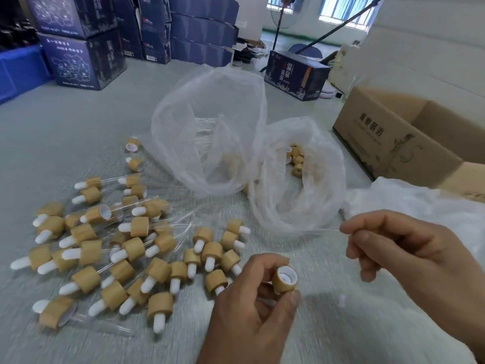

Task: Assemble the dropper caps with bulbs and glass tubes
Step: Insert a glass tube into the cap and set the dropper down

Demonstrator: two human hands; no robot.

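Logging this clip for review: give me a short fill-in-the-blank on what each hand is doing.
The left hand holds a ____ with its open end up.
The right hand pinches a thin glass ____.
Loose caps lie in the smaller ____.
The brown ____ stands at the right, open.

Missing: cap; tube; bag; box

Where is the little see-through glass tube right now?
In the head view, low on the right, the right hand pinches the glass tube in front of the smaller plastic bag, just above the wooden cap in the left hand.

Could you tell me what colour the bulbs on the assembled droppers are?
White, on the bulbs in the head view.
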